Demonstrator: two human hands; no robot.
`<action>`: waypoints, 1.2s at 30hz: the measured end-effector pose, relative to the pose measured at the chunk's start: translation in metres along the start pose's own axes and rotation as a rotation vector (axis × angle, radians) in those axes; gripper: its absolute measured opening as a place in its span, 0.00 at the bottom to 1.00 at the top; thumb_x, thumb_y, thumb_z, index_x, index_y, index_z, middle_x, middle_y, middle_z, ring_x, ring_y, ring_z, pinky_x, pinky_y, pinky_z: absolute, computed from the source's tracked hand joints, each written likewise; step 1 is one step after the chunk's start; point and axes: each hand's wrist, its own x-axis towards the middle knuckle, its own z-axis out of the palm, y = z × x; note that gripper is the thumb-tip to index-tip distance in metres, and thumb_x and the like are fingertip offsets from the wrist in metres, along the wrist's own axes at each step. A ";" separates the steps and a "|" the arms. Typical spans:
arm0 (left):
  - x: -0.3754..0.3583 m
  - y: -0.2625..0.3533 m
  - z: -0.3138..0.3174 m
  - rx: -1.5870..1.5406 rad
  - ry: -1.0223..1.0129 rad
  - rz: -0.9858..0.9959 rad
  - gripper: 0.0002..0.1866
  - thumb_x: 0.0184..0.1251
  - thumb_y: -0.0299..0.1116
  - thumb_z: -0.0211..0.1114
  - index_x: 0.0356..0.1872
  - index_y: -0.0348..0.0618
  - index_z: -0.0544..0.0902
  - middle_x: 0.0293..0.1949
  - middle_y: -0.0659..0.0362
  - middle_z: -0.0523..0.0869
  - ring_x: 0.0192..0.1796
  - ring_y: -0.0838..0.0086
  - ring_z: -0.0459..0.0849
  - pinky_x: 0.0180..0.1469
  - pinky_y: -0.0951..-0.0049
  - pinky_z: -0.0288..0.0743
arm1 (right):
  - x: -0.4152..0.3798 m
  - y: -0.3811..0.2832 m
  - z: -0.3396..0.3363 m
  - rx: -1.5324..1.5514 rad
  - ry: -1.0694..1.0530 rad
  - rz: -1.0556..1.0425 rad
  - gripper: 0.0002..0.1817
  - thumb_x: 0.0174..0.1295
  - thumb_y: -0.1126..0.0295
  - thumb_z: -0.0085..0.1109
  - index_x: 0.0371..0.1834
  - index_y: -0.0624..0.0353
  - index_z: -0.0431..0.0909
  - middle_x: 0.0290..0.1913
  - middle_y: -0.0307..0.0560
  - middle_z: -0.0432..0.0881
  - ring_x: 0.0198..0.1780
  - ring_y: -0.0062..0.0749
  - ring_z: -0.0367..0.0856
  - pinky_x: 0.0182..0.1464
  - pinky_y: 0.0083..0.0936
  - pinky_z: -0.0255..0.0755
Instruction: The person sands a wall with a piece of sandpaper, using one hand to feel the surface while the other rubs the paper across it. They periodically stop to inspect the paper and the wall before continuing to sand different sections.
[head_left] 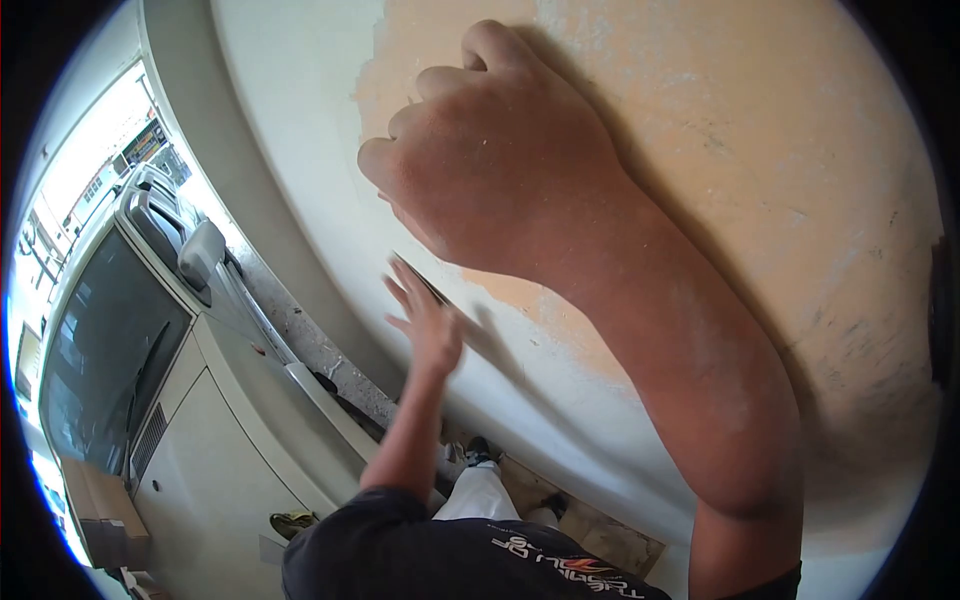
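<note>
My right hand [480, 150] is closed in a fist close to the patchy wall [720, 160], its back toward me; whatever its fingers hold is hidden. Lower down, my left hand [432, 330] is slightly blurred, its fingers spread behind a thin, dark-edged flat tool [418, 278] seen almost edge-on. The tool lies along the palm side, near the white part of the wall. Orange-tan coating with pale smears and dark scuffs covers the upper right of the wall, and a ragged edge separates it from the white area.
A pale vehicle [225, 440] with a windshield and side mirror stands close at left. Cardboard boxes [105, 510] are at lower left. My legs and shoes [482, 452] are below, on a stained floor [610, 545]. A bright opening shows outside at upper left.
</note>
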 end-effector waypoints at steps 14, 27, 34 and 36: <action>0.017 -0.052 0.009 -0.053 -0.045 0.061 0.37 0.73 0.52 0.36 0.74 0.43 0.38 0.76 0.48 0.34 0.77 0.49 0.31 0.66 0.28 0.29 | 0.004 -0.005 0.013 0.011 0.052 0.033 0.06 0.51 0.66 0.59 0.20 0.46 0.84 0.24 0.37 0.84 0.36 0.26 0.83 0.52 0.34 0.66; 0.039 0.104 -0.066 -0.115 -0.034 0.406 0.51 0.62 0.70 0.37 0.74 0.43 0.35 0.75 0.44 0.34 0.77 0.51 0.28 0.68 0.34 0.23 | 0.006 -0.005 0.013 -0.008 -0.007 0.013 0.06 0.52 0.65 0.57 0.22 0.47 0.81 0.22 0.36 0.82 0.34 0.30 0.81 0.50 0.34 0.65; 0.207 0.089 -0.114 -0.037 0.326 0.318 0.39 0.70 0.54 0.39 0.74 0.41 0.41 0.76 0.50 0.42 0.76 0.45 0.35 0.63 0.23 0.32 | 0.000 -0.005 0.013 0.110 0.078 0.040 0.06 0.52 0.66 0.56 0.21 0.48 0.80 0.22 0.38 0.80 0.34 0.30 0.80 0.50 0.34 0.65; 0.207 0.090 -0.118 0.022 0.301 0.133 0.40 0.70 0.55 0.41 0.74 0.42 0.40 0.76 0.50 0.43 0.76 0.45 0.34 0.64 0.25 0.31 | 0.003 -0.006 0.013 0.068 0.062 0.036 0.06 0.52 0.66 0.56 0.21 0.48 0.81 0.22 0.38 0.81 0.34 0.30 0.80 0.50 0.34 0.65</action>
